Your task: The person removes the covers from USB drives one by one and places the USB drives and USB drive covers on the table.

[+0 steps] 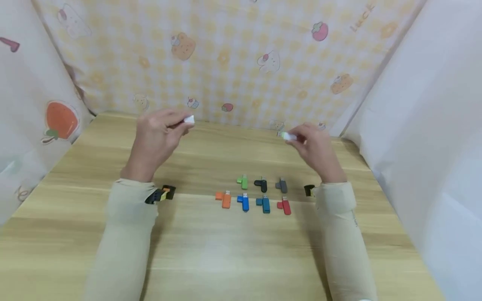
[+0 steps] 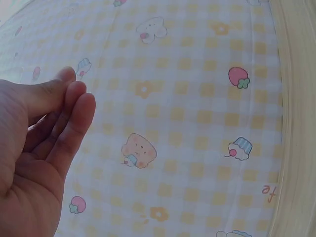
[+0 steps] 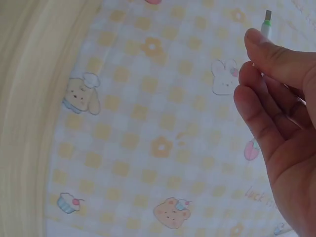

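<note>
In the head view my left hand (image 1: 155, 136) pinches a small white cap (image 1: 189, 120) between thumb and fingertips, raised above the table's far part. The left wrist view shows that hand (image 2: 39, 143) side-on, its fingers hiding the cap. Across from it, my right hand (image 1: 314, 146) pinches a white USB stick (image 1: 290, 136) whose bare metal plug points left, towards the cap. In the right wrist view the stick (image 3: 266, 30) has a green band below the plug, and thumb and fingers cover its lower part. A wide gap separates the two hands.
Between the forearms, two rows of uncapped USB sticks lie on the wooden table (image 1: 211, 251): green (image 1: 244, 182), black (image 1: 263, 184) and grey (image 1: 283, 185) behind, orange (image 1: 226, 200), blue (image 1: 245, 202), teal (image 1: 266, 204) and red (image 1: 287, 206) in front. A checked curtain (image 1: 226, 79) hangs behind.
</note>
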### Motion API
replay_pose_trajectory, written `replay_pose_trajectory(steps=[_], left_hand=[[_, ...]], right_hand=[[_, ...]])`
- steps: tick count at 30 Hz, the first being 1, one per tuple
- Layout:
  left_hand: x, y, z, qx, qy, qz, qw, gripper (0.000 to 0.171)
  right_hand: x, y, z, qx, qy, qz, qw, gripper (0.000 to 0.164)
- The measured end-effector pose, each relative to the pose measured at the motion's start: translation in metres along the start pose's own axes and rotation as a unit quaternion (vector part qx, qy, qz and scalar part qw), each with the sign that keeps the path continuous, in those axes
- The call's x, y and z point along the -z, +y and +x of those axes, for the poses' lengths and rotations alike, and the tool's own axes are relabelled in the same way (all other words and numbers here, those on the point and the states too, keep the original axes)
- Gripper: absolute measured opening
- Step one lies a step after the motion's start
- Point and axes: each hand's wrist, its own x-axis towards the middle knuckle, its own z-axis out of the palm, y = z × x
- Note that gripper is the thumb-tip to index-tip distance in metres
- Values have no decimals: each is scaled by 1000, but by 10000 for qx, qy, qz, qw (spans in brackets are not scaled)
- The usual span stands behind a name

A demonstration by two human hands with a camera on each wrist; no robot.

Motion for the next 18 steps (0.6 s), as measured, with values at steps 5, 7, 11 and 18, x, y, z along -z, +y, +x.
replay_pose_trajectory(steps=[5, 7, 11, 18], left_hand=[[-3, 2, 3, -250, -631, 55, 9977, 21], [-8, 4, 3, -314, -680, 79, 9972, 22], [-14, 6, 2, -286, -716, 45, 9970, 20], [-21, 5, -1, -208, -925, -3, 9955, 24]], right_hand=[[3, 4, -2, 197, 186, 34, 9996, 17], [2, 3, -1, 198, 206, 45, 9996, 17], [2, 0, -2, 87, 250, 80, 9996, 19], [-2, -7, 0, 11, -128, 72, 9999, 24]])
